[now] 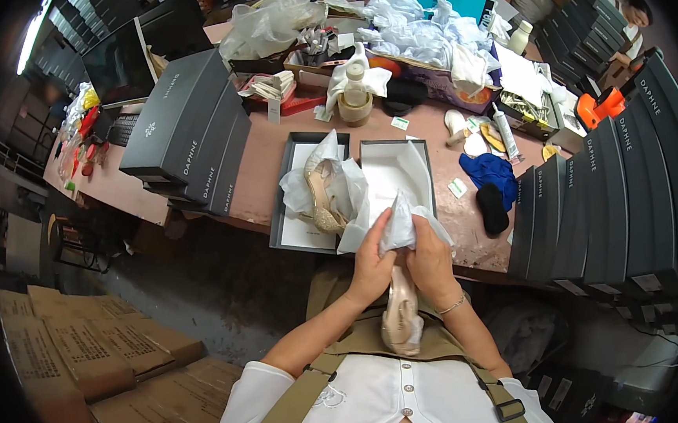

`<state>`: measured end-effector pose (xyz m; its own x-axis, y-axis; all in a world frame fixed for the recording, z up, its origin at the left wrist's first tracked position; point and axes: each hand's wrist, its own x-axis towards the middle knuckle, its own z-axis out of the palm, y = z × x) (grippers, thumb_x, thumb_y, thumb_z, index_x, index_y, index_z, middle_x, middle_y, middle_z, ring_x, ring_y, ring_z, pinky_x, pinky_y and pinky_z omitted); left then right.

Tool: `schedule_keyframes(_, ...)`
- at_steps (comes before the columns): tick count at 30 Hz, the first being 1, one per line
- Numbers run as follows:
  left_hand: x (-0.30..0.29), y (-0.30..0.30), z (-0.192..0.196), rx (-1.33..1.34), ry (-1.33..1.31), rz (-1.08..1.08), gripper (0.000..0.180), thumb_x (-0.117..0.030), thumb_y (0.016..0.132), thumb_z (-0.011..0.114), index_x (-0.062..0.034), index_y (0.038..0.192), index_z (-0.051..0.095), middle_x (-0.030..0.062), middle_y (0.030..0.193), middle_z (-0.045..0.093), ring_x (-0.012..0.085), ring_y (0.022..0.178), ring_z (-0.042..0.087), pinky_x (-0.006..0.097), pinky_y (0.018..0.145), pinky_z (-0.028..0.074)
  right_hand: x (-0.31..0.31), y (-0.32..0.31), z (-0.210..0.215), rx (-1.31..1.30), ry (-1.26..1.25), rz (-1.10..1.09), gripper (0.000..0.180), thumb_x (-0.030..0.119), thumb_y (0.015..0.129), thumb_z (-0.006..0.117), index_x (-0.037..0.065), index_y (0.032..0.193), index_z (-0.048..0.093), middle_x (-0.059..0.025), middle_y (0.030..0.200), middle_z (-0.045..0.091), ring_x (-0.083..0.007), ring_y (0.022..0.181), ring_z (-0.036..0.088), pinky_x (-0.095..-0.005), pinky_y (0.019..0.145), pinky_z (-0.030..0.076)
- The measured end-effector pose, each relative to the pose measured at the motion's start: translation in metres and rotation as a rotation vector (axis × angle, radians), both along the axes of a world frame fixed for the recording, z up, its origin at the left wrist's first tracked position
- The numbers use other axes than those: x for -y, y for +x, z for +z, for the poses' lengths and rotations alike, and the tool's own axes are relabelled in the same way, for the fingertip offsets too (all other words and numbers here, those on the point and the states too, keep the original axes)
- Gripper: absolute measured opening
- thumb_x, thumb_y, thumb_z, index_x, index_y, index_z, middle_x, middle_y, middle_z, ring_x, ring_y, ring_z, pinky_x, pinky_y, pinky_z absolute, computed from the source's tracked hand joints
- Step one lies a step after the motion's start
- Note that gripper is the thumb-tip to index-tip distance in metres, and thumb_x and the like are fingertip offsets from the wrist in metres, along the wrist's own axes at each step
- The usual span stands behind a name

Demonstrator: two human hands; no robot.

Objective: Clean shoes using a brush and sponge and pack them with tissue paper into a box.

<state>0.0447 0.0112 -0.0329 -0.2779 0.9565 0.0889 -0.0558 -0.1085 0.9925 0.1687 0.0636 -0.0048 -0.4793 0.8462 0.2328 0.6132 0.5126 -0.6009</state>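
Observation:
Close to my body, my left hand (372, 262) and my right hand (432, 263) are both closed around the front end of a pale gold shoe (400, 313). White tissue paper (400, 224) wraps that end between my thumbs. The shoe's heel end points down toward my apron, with its pale insole showing. Just beyond my hands on the table lies an open dark grey shoebox (276, 233). Inside it, a glittery gold shoe (321, 201) rests on crumpled tissue. Beside it is an open white-lined box part (378, 161), with tissue paper along its right side.
Stacked grey shoeboxes stand at the left (184, 128) and the right (614, 208). Farther back are a bottle in a tape roll (355, 92) and a heap of tissue (429, 36). A blue cloth (489, 171) lies right. Brown cartons (104, 338) fill the lower left. Another person (631, 30) is far right.

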Motion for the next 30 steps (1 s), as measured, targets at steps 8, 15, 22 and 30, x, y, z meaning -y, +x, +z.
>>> schedule_keyframes(8, -0.035, -0.046, 0.021, 0.415, 0.036, 0.302, 0.063, 0.009, 0.075, 0.035, 0.0027, 0.137, 0.04, 0.0161, 0.132, 0.047, 0.0219, 0.121, 0.046, 0.031, 0.105, 0.035, -0.007, -0.003, 0.044, 0.144, 0.409, 0.403, 0.05, 0.004, 0.074, 0.061, 0.02, 0.122, 0.06, -0.0158, 0.144, 0.035, -0.037, 0.133, 0.034, -0.0512, 0.108, 0.031)
schedule_keyframes(15, -0.032, -0.148, 0.019, -0.663, -0.039, -0.11, 0.054, 0.002, 0.081, 0.046, -0.0036, 0.135, 0.045, 0.0164, 0.144, 0.036, 0.0342, 0.135, 0.032, 0.042, 0.112, 0.024, -0.034, 0.007, 0.013, -0.222, 0.203, 0.27, 0.041, 0.005, 0.073, 0.068, 0.017, 0.113, 0.067, -0.0208, 0.147, 0.031, -0.0428, 0.137, 0.027, -0.0479, 0.111, 0.026)
schedule_keyframes(22, -0.059, -0.2, -0.047, -1.477, 0.071, -0.397, 0.038, 0.001, 0.076, 0.057, -0.0152, 0.109, 0.066, 0.0069, 0.131, 0.053, 0.0315, 0.137, 0.03, 0.061, 0.111, 0.016, -0.053, 0.021, 0.036, -0.433, -0.4, 0.213, 0.032, 0.019, 0.089, 0.063, 0.003, 0.118, 0.059, -0.016, 0.117, 0.06, -0.0255, 0.109, 0.056, -0.0353, 0.093, 0.043)
schedule_keyframes(30, -0.056, -0.199, 0.102, -0.631, 0.144, -0.096, 0.023, -0.012, 0.092, 0.059, -0.0018, 0.112, 0.059, 0.0137, 0.103, 0.066, 0.0162, 0.085, 0.065, 0.027, 0.071, 0.051, -0.063, 0.031, 0.065, -0.778, -0.62, 0.199, 0.031, 0.027, 0.097, 0.055, -0.003, 0.105, 0.057, -0.0009, 0.094, 0.059, -0.0055, 0.083, 0.052, -0.022, 0.073, 0.045)
